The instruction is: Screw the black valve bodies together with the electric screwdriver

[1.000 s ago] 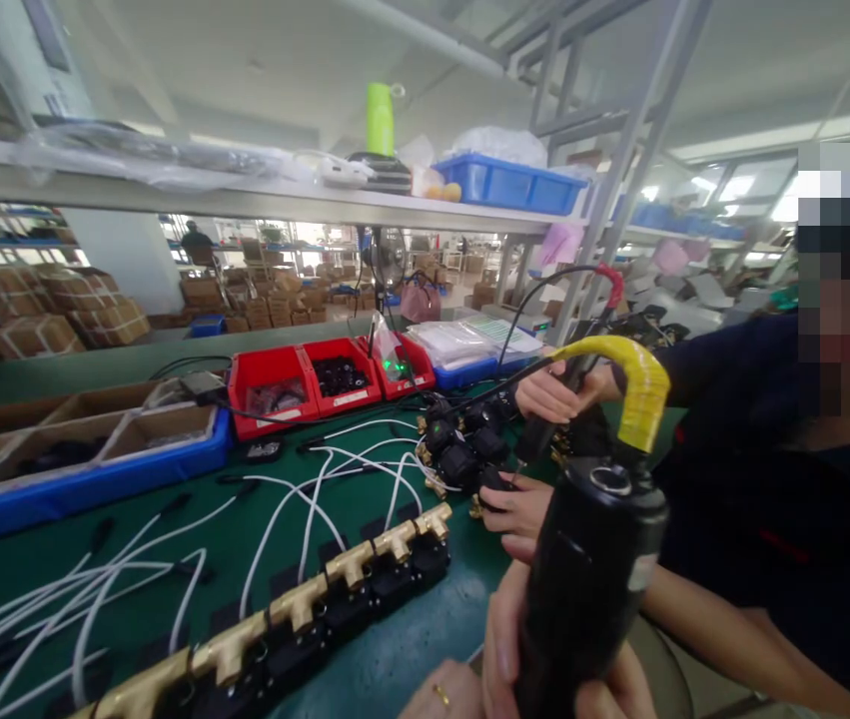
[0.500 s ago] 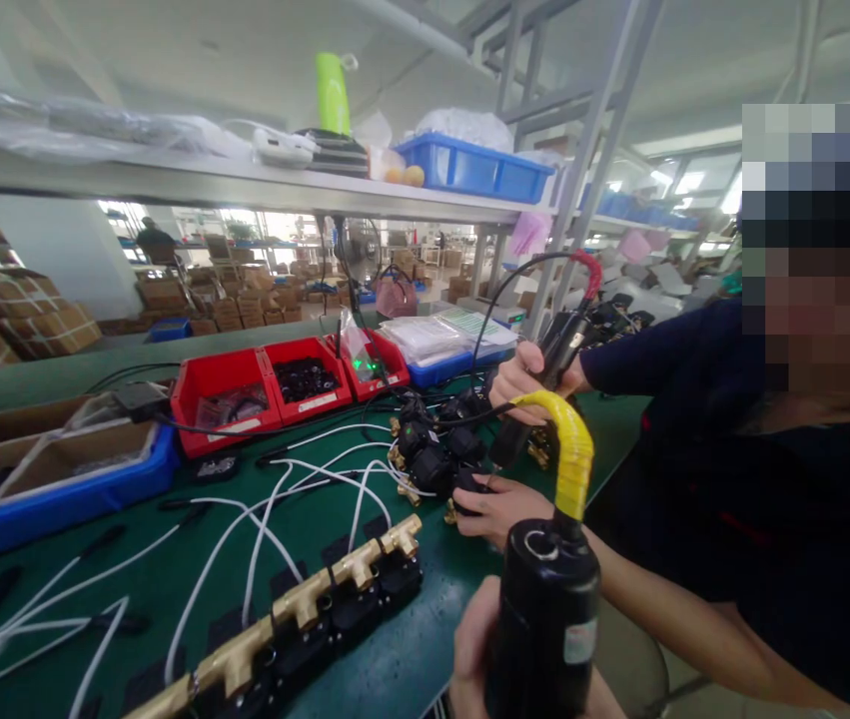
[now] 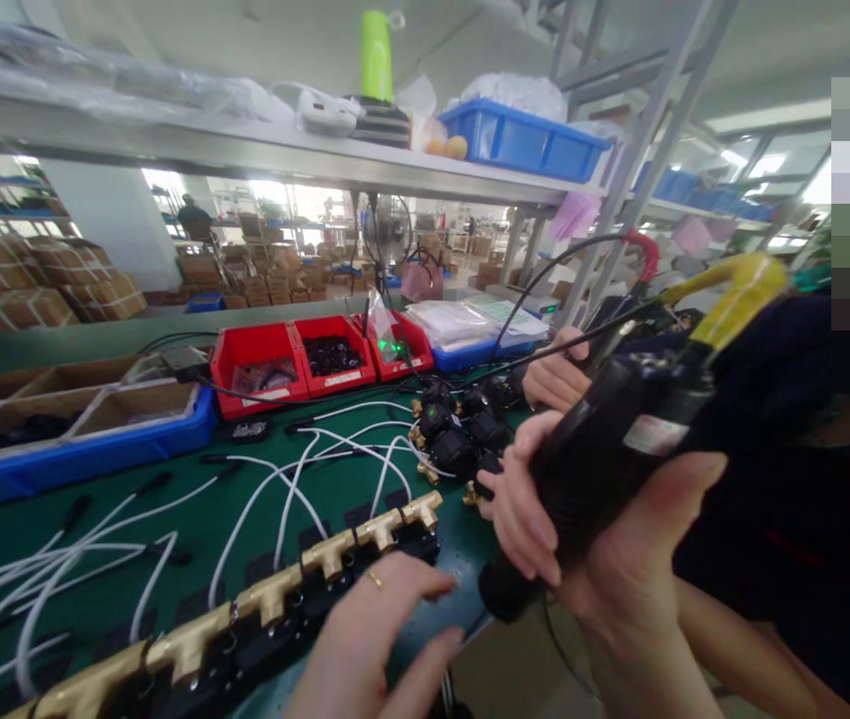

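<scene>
My right hand (image 3: 604, 559) is wrapped round a black electric screwdriver (image 3: 604, 459), tilted so its tip points down-left; a yellow-taped cable (image 3: 739, 290) leaves its rear end. My left hand (image 3: 372, 639), with a ring on one finger, reaches with fingers spread toward the near end of a row of brass fittings on black valve bodies (image 3: 275, 599) lying on the green table (image 3: 95, 589). The hand hovers just right of the row and holds nothing. White wires (image 3: 297, 489) run from the valves across the table.
A co-worker in a dark sleeve (image 3: 784, 469) sits at the right, hands (image 3: 555, 374) on a second screwdriver over a cluster of black valves (image 3: 461, 429). Red bins (image 3: 294, 364) and a blue tray with cardboard dividers (image 3: 87, 439) stand behind. A shelf (image 3: 245, 150) runs overhead.
The screwdriver has swung from upright to tilted, raised in my right hand. My left hand has let go of it and moved down-left toward the brass valve row.
</scene>
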Demonstrator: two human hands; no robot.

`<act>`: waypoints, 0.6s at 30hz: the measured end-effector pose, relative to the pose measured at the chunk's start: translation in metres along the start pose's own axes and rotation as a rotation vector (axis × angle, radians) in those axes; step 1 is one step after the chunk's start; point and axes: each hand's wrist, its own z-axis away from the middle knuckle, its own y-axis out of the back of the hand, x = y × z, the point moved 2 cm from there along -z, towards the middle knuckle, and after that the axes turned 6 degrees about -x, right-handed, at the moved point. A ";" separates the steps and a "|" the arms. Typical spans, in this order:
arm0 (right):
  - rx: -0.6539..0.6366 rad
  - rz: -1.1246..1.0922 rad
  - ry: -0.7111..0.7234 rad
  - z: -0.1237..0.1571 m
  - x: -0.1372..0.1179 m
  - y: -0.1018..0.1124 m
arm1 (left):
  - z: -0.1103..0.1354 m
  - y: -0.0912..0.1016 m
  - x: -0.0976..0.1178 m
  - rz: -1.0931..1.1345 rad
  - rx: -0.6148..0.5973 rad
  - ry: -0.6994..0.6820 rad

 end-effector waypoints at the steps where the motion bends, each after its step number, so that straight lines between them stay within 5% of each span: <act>1: 0.008 0.056 0.039 -0.009 -0.005 -0.001 | -0.004 0.010 -0.003 -0.011 0.025 0.009; 5: -0.027 0.189 0.127 -0.031 -0.011 0.002 | -0.032 0.033 -0.011 -0.199 0.074 0.020; 11: -0.032 0.272 0.071 -0.042 0.002 0.003 | -0.075 0.027 -0.016 -0.523 -0.205 -0.027; 18: -0.045 0.258 0.104 -0.050 0.020 0.017 | -0.087 0.024 -0.018 -0.621 -0.361 -0.038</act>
